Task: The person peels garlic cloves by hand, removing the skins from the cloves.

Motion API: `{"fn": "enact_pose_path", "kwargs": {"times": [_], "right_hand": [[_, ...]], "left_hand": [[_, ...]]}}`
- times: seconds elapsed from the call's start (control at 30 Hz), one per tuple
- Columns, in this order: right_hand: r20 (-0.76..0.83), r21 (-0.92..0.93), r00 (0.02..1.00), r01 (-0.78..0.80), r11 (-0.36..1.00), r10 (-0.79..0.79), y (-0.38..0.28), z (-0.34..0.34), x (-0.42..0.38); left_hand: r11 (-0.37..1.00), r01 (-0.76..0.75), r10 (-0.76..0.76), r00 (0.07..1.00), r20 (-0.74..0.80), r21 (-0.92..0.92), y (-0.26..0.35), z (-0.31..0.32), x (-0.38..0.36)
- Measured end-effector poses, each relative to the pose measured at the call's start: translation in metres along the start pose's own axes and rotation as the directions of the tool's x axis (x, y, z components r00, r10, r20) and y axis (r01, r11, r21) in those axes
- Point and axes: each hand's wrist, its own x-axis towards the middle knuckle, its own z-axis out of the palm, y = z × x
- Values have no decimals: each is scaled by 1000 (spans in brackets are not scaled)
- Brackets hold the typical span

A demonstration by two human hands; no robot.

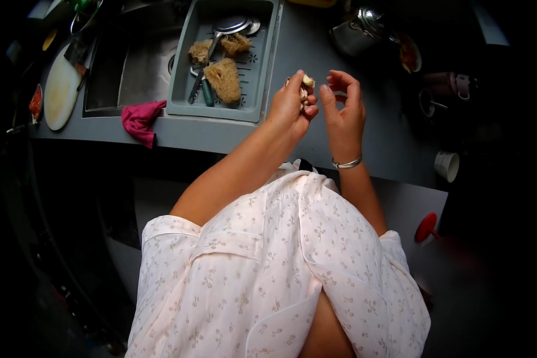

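From the head, here we go: garlic cloves, by the look of them (305, 96), sit bunched in the left hand (288, 107), up over the bench (304, 39), just beside the draining tray (252, 113). Cupping them probably stops them scattering and frees the right hand (346, 119) to pick at them. Loofah sponges (224, 82) lie in the tray, presumably to drain; the pink cloth (141, 124) droops over the front edge by the sink (138, 77), likely for easy reach. Now the grip! Left: closed, fingers curled round the cloves, thumb pressing near the top one. Right: loosely spread, fingers bent, thumb clear of them, near the left; no held thing shows, though the curled fingers could hide a scrap.
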Motion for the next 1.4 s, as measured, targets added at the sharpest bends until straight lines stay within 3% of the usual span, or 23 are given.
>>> {"fn": "enact_pose_path", "kwargs": {"times": [0.07,0.13,0.23,0.37,0.6,0.83,0.97,1.03,1.07,1.1,1.17,1.23,1.4], "right_hand": [[-14,-56,996,86,995,-87,-11,2,-6],[75,-207,967,255,944,-245,-22,6,-11],[196,-150,916,380,913,-350,-37,14,-19],[294,-183,888,415,891,-354,-53,18,-24],[207,-254,902,423,870,-378,-46,21,-21],[132,-302,888,460,835,-441,-39,21,-15],[104,-274,889,457,846,-446,-36,17,-12],[-26,-126,924,375,918,-381,-32,14,-8],[-79,-110,944,310,944,-319,-33,11,-6],[-78,-109,945,309,945,-318,-32,9,-5],[-123,50,985,129,990,-122,-29,2,-2],[-136,2,979,156,988,-154,-18,-1,1],[-111,212,993,51,976,-28,-6,-2,1]], "left_hand": [[1000,0,-1,1000,-23,-30,-4,-5,6],[998,62,-61,996,-69,2,-6,-6,11],[996,94,-93,993,-68,12,-8,-10,12],[995,92,-90,995,-47,31,-10,-12,11],[995,31,-32,999,7,97,-12,-12,8],[941,-191,153,977,152,281,-20,-14,13],[658,-560,379,824,420,504,-24,-19,20],[803,-423,346,904,250,419,-15,-2,3],[942,-186,192,981,4,280,-9,9,-12],[942,-185,192,981,2,279,-8,13,-17],[898,-280,287,957,33,340,-7,19,-21],[894,-292,291,955,55,341,-6,20,-25],[876,-320,305,947,101,362,-4,21,-27]]}}
